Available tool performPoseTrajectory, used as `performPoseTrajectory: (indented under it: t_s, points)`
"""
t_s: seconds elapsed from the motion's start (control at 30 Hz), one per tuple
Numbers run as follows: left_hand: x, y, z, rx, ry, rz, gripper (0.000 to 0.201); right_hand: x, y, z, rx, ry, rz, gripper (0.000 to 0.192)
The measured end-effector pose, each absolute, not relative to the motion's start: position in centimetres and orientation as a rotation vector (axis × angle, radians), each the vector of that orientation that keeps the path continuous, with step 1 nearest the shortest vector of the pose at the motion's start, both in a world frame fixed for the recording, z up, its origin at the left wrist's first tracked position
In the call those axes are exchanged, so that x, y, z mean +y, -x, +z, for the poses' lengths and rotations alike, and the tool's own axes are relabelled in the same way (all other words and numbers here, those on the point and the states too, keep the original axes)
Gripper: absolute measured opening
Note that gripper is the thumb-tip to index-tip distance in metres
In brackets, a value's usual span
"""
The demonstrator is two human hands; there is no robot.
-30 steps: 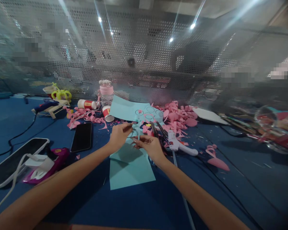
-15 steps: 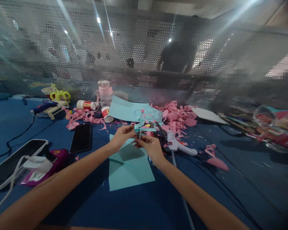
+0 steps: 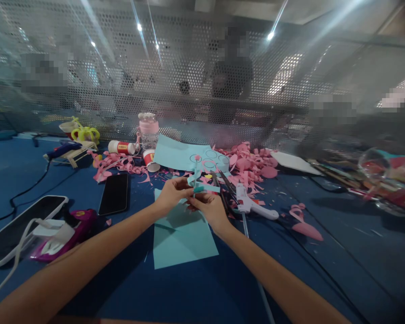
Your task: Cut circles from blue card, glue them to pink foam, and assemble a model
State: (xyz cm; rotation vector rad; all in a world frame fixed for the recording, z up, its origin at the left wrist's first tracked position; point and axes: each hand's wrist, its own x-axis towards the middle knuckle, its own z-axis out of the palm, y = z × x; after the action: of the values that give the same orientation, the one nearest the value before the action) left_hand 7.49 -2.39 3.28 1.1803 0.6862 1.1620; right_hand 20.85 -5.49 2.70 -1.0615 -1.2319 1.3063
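Observation:
Over the middle of the table, my left hand (image 3: 173, 196) pinches a small light-blue paper piece (image 3: 196, 174) with curled strips. It has a narrow upright stem and a pink bit at its top. A flat blue strip end sticks out to the right above my right hand (image 3: 212, 209). That hand's thumb and fingers close on the lower part of the same piece, meeting the left fingertips. My fingers hide where the strips join. Below the hands lies a blue paper sheet (image 3: 185, 245). Behind them rests a larger blue sheet (image 3: 175, 155) with drawn circles.
A white glue gun (image 3: 256, 208) and dark scissors (image 3: 227, 182) lie right of the hands. Pink paper scraps (image 3: 248, 162) heap behind. On the left are a black phone (image 3: 114, 194), a purple packet (image 3: 84, 222) and a white-edged power bank or phone (image 3: 22, 229). A bottle (image 3: 149, 132) stands behind.
The paper piece's stem and pink tip have tilted slightly left and sunk a little. The strip's right end has dropped slightly. Both hands keep their hold. A person behind the mesh has shifted left.

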Motion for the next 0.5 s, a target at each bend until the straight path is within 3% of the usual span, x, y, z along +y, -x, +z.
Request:
performPoseTrajectory:
  t_s: [0.5]
  points:
    - [-2.07,-7.43,3.04,0.825,-1.083,1.213,0.047,-5.47,-20.48,2.20,-1.138,1.027,1.368,0.033]
